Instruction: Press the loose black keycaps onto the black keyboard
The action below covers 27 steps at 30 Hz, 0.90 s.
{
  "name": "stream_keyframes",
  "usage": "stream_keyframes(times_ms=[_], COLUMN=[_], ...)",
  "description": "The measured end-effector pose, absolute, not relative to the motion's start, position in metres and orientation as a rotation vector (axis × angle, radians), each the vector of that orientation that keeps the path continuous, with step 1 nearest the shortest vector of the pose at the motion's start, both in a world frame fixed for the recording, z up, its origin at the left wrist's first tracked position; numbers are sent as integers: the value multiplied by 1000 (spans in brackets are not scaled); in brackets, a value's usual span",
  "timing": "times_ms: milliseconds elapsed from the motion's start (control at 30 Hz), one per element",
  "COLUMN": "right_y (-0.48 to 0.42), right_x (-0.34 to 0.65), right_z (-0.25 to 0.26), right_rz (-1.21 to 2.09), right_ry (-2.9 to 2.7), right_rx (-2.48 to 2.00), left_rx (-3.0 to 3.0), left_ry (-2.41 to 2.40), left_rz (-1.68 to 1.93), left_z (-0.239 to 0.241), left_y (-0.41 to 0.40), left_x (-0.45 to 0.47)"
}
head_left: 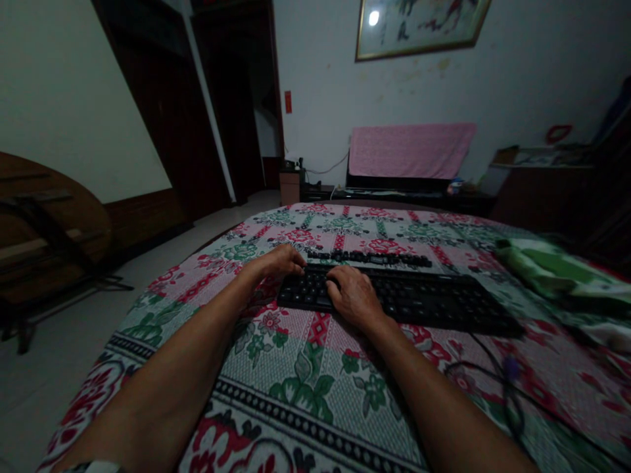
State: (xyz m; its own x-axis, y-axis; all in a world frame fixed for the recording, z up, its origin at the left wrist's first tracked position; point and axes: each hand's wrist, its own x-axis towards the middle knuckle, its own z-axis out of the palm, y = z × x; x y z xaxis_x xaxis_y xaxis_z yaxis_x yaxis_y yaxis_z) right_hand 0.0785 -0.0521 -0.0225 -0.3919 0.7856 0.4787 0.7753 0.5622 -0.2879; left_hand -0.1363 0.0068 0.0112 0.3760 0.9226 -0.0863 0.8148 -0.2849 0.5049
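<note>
A black computer keyboard [419, 299] lies on the flowered tablecloth [305, 358], its cable [486, 351] running off to the right front. My left hand [282, 261] is at the keyboard's far left corner, with thumb and fingers curled around the edge. Over the left-middle keys sits my right hand [353, 293], its fingers bent down and pressed close together; whatever is under the fingertips is hidden. Just behind the keyboard runs a row of small black pieces [369, 257] that look like loose keycaps. The keyboard's right part is dark, so single keys there are hard to make out.
A green and white cloth bundle [552, 269] lies on the table to the right. Beyond the table, a pink towel [411, 151] covers a dark screen on a low cabinet. A round wooden tabletop [49, 210] leans at the left, near a dark doorway.
</note>
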Motion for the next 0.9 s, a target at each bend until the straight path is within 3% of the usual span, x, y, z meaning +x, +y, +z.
stream_keyframes(times_ms=[900], right_y=[-40], right_x=[54], right_z=[-13], right_rz=[-13], right_ry=[-2483], right_rx=[-1220], left_rx=[2124], left_ry=[1530], left_rz=[357], left_z=[13], left_y=[3], left_x=[-134])
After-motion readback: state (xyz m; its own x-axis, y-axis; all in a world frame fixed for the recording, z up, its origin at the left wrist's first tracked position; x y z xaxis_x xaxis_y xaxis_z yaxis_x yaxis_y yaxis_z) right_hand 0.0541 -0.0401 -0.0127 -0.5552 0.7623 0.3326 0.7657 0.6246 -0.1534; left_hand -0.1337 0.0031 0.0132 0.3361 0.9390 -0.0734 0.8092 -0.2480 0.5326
